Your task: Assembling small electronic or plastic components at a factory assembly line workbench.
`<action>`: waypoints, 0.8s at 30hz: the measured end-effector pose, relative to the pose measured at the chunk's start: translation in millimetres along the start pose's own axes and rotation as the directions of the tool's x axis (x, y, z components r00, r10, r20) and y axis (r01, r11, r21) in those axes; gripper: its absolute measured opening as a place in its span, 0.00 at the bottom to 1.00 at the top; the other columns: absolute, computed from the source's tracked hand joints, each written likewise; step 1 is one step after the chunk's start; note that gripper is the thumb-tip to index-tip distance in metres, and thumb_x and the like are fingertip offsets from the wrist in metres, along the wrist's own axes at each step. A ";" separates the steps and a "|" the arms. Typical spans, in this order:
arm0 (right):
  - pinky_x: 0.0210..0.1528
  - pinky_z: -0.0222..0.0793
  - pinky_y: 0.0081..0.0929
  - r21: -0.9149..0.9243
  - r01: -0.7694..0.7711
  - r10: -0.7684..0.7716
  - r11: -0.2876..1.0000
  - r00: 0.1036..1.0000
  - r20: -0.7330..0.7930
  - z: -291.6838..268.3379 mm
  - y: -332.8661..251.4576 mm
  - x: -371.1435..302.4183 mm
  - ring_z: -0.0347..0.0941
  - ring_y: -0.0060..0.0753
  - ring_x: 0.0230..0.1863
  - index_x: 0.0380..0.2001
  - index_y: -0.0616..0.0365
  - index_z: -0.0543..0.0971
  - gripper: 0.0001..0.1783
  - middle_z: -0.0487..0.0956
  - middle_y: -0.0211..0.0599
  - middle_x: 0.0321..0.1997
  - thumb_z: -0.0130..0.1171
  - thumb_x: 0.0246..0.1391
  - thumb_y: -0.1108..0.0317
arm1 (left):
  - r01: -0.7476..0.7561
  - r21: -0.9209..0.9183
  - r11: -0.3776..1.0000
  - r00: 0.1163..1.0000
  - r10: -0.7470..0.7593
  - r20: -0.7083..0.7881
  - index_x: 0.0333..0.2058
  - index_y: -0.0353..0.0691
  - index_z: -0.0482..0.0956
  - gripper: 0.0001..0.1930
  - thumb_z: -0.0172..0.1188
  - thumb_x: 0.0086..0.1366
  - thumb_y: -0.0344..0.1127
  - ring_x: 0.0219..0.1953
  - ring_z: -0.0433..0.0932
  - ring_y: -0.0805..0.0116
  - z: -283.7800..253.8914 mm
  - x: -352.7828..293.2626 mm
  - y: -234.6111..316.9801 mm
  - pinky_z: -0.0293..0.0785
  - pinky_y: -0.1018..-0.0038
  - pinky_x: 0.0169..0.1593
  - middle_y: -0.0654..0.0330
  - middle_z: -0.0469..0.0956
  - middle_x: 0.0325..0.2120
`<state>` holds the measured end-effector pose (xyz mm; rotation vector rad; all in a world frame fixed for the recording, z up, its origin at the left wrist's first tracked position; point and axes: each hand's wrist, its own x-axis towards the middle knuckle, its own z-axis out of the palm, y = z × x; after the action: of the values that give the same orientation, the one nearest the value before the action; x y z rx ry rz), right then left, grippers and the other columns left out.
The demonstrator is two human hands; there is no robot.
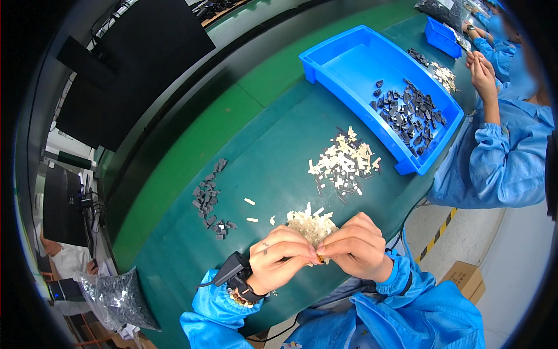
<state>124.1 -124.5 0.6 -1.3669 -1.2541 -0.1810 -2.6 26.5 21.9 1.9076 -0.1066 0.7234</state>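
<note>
My left hand (280, 256) and my right hand (356, 247) meet at the table's near edge, thumbs and fingertips pressed together. Pinched between them is a small dark-and-orange piece (320, 258), mostly hidden by the fingertips. Directly beyond the hands lies a heap of cream-coloured small parts (311, 224), partly covered by my fingers. A mixed pile of cream and black pieces (344, 161) spreads farther off, to the right. Over to the left sits a loose group of small black parts (207, 198). A few single cream strips (250, 202) lie between that group and the heap.
Right of the mixed pile stands a blue tray (343, 96) partly filled with black parts. Beyond it, a co-worker's hands (481, 72) are raised over the table. A clear bag (125, 299) rests at the left corner; a cardboard box (463, 280) is on the floor.
</note>
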 end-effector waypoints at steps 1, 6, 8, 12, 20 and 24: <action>0.30 0.58 0.23 -0.005 -0.005 0.005 1.000 1.000 0.003 -0.4 -0.5 0.1 0.73 0.23 0.28 0.29 0.50 0.84 0.14 0.85 0.21 0.32 0.73 0.33 0.75 | -0.001 0.007 1.000 1.000 0.002 -0.004 0.32 0.36 0.83 0.11 0.73 0.49 0.20 0.33 0.82 0.64 0.1 -0.2 0.4 0.77 0.70 0.39 0.60 0.83 0.30; 0.29 0.58 0.23 -0.001 -0.012 0.012 1.000 1.000 0.008 -1.3 0.0 1.2 0.73 0.23 0.28 0.29 0.50 0.84 0.14 0.85 0.21 0.32 0.72 0.34 0.76 | 0.008 0.011 1.000 1.000 -0.008 -0.015 0.32 0.36 0.83 0.11 0.73 0.49 0.19 0.32 0.82 0.64 0.4 0.2 1.5 0.77 0.70 0.38 0.60 0.83 0.30; 0.29 0.59 0.23 -0.010 0.000 0.000 1.000 1.000 0.019 -2.2 1.0 1.8 0.72 0.23 0.25 0.30 0.50 0.86 0.12 0.84 0.23 0.30 0.74 0.38 0.76 | 0.006 0.017 1.000 1.000 -0.006 -0.019 0.32 0.36 0.83 0.11 0.72 0.49 0.19 0.32 0.82 0.64 0.0 0.9 0.7 0.77 0.71 0.38 0.60 0.83 0.30; 0.30 0.57 0.23 -0.004 -0.009 0.009 1.000 1.000 0.015 -1.6 1.1 2.0 0.73 0.22 0.27 0.29 0.50 0.84 0.13 0.85 0.21 0.33 0.73 0.35 0.75 | 0.002 0.032 0.999 1.000 -0.003 0.010 0.31 0.36 0.83 0.10 0.72 0.50 0.20 0.32 0.82 0.65 -0.9 2.5 -0.2 0.76 0.71 0.38 0.60 0.83 0.30; 0.30 0.59 0.24 0.016 -0.063 0.062 0.998 0.996 0.062 -4.0 0.5 2.6 0.74 0.25 0.28 0.30 0.51 0.84 0.14 0.84 0.23 0.32 0.73 0.37 0.77 | 0.041 0.029 0.999 0.999 -0.041 0.010 0.31 0.36 0.82 0.09 0.70 0.52 0.19 0.33 0.81 0.64 1.1 -0.4 0.6 0.75 0.70 0.39 0.58 0.82 0.30; 0.32 0.67 0.25 0.142 -0.318 0.326 0.937 0.945 -0.035 -4.5 -0.7 -1.7 0.73 0.29 0.28 0.32 0.59 0.82 0.09 0.82 0.37 0.32 0.67 0.46 0.81 | 0.110 0.053 0.992 0.993 -0.112 0.031 0.32 0.38 0.80 0.10 0.70 0.53 0.20 0.33 0.79 0.64 -1.2 5.3 4.0 0.75 0.70 0.39 0.60 0.81 0.30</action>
<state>125.4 -129.2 1.0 -1.4173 -0.9592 0.0910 -0.3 27.0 28.2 1.9587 -0.0026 0.6243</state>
